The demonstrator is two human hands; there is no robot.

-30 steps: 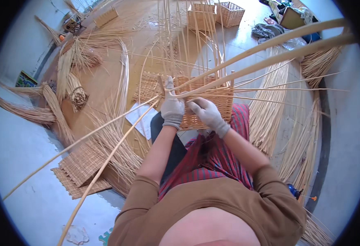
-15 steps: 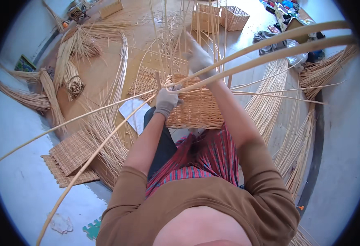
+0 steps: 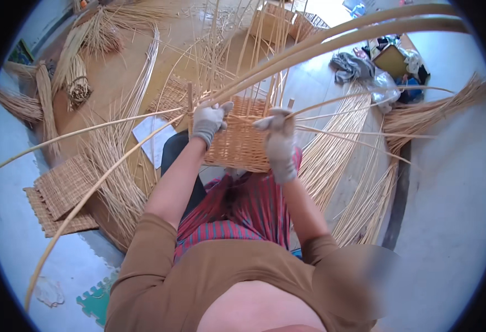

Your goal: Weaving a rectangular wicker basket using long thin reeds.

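A half-woven wicker basket (image 3: 236, 145) stands upright over my lap, with long thin canes (image 3: 215, 44) rising from its far side. My gloved left hand (image 3: 209, 123) is closed on the upper left corner of the weave, where several strands meet. My gloved right hand (image 3: 280, 145) is at the upper right corner, its fingers bent round a wicker strand (image 3: 364, 95) that runs off to the right. Two thick pale canes (image 3: 337, 41) arch from near my left hand to the upper right. Short wooden posts (image 3: 190, 95) stick up at the corners.
Flat woven panels (image 3: 68, 188) lie at the left, near loose cane bundles (image 3: 118, 182). More long strands (image 3: 337, 160) spread over the floor at the right. Finished baskets (image 3: 279, 23) stand at the far side. Bags and cloth (image 3: 353, 69) lie at the far right.
My right hand has come down from the upright canes to the basket's upper right corner. My left hand stays at the left corner. The whole view has shifted a little.
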